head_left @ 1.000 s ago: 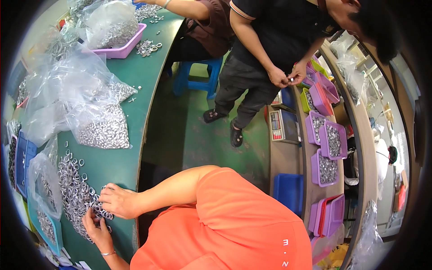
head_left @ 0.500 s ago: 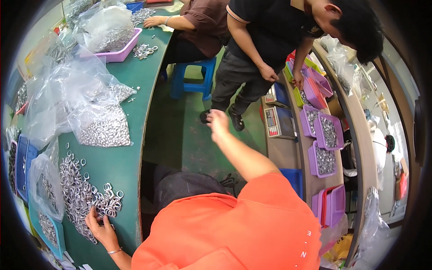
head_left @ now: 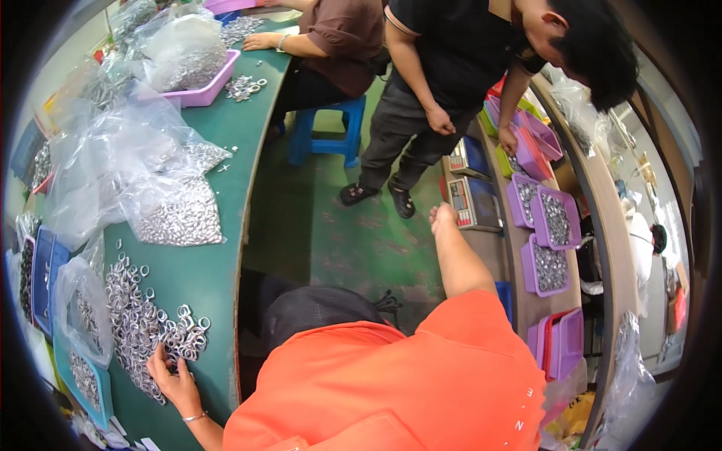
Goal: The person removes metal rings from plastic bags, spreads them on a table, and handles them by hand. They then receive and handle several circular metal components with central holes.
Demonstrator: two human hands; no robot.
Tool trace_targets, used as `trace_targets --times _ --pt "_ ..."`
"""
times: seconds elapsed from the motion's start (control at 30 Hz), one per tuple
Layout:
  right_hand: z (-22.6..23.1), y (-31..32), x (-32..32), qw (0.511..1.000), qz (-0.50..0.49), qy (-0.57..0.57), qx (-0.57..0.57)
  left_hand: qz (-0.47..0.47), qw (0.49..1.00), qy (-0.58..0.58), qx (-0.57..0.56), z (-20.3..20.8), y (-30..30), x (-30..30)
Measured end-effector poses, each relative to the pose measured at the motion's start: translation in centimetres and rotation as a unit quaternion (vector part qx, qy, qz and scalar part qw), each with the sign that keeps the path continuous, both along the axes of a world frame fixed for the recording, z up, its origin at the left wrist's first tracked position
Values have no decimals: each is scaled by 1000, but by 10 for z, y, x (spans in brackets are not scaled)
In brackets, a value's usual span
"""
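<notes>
Head view: looking down on a person in an orange shirt, seated between two long surfaces, arms spread wide.
Far left: blue trays and a clear bag of small metal parts at the left edge of the frame.
Left hand: lower left, fingers spread flat, fingertips touching the heap of metal rings on the green worktop; it pins rings down and does not grip any.
Rings: loose, scattered in a long band from mid-left down to that hand, a tight cluster just above the fingers.
Upper left: clear bags of smaller silver pieces and a purple tray, well apart from the hand.
Right hand: centre of frame, arm stretched out toward a weighing scale; whether it is open or closed on something I cannot tell.
Right side: purple trays of metal parts on the opposite bench; a standing person in black leans over them.
Doing it well: I'd keep the left fingers low and sweep small batches, so the rings don't skate off the near edge.
Hands together: far apart, each on its own side.
</notes>
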State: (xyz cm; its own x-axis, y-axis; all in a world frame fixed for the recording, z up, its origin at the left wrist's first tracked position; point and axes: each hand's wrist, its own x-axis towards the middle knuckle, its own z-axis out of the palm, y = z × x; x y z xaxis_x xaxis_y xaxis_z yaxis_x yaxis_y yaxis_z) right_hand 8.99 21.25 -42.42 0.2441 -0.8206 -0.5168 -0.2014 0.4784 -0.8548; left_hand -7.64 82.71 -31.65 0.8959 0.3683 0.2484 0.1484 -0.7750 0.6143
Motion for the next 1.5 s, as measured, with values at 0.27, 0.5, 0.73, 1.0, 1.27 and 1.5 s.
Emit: trace_targets --times 0.27,0.5,0.73,1.0,1.27,1.5 --pt "9 76 95 891 327 -266 170 26 997 10 68 8 -7 -4" --pt "5 -5 135 960 67 -221 158 31 999 -22 25 8 -10 -5" --pt "-4 55 161 943 208 -189 177 30 999 -28 -3 9 -3 -14" --pt "2 80 140 933 231 -191 200 16 998 -54 -30 5 -11 -16" --pt "26 102 118 863 133 -379 305 15 1000 -21 9 7 -5 -8" --pt "88 142 95 858 159 -427 238 -7 999 -23 -40 3 -1 -5"
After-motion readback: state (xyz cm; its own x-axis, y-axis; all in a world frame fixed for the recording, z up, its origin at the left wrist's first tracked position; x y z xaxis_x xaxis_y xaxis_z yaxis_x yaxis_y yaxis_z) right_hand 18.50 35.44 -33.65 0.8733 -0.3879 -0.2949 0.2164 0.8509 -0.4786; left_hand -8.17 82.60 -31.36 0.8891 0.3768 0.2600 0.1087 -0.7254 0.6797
